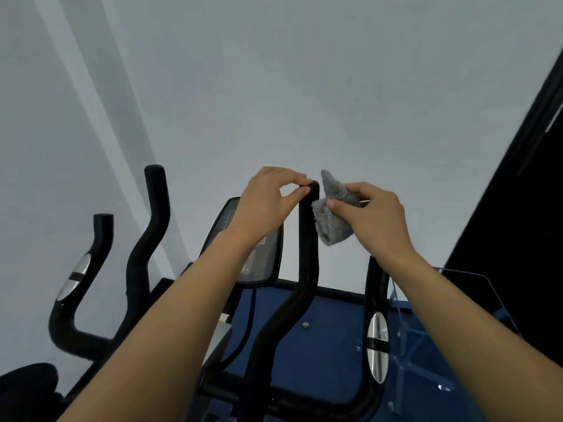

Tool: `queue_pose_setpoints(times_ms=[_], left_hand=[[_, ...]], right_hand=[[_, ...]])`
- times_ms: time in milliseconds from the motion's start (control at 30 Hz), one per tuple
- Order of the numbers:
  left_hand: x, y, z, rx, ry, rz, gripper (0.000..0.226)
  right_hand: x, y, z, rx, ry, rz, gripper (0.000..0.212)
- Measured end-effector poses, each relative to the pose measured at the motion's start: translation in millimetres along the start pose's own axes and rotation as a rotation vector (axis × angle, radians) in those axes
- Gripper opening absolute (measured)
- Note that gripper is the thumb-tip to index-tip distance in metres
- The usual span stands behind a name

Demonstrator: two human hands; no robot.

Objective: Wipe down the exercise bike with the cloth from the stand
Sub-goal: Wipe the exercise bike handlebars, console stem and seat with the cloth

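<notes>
Seen from a head-worn camera: the person's left forearm crosses and hides much of the exercise bike's console screen point(260, 254). The left hand point(268, 199) pinches the top of an upright black handlebar point(307, 239) between thumb and fingers. Just beside it, the right hand point(374, 214) grips a bunched grey cloth point(330, 220) touching that bar. A clear stand point(426, 315) is cut off lower right.

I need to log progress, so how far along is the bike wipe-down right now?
Done: the grey cloth is off the stand and bunched in the right hand. In hand: the left hand pinches the tip of the tall right handlebar, with the cloth beside its top. Left: nothing shows which parts are already wiped; the console and the left handlebars are untouched at this moment.
</notes>
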State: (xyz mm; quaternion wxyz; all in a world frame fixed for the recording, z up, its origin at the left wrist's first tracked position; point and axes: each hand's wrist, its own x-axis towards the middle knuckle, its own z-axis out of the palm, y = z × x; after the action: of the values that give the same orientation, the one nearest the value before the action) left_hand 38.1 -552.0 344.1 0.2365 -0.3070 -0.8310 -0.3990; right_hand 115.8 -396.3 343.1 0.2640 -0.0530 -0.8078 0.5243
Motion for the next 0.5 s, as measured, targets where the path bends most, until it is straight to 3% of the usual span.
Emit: queue_pose_setpoints(times_ms=[100, 267, 500], left_hand=[[1.1, -2.8, -1.0, -0.056, -0.015, -0.017, 0.015], [3.0, -1.1, -4.5, -0.128, -0.052, -0.04, 0.014], [5.3, 1.0, -7.5, -0.116, -0.088, -0.09, 0.013]], right_hand=[[-7.1, 3.8, 21.0, 0.082, 0.035, 0.034, 0.027], [-12.8, 9.4, 44.0, 0.097, 0.165, 0.024, 0.023], [-15.5, 13.5, 48.0, 0.125, 0.216, -0.035, 0.027]])
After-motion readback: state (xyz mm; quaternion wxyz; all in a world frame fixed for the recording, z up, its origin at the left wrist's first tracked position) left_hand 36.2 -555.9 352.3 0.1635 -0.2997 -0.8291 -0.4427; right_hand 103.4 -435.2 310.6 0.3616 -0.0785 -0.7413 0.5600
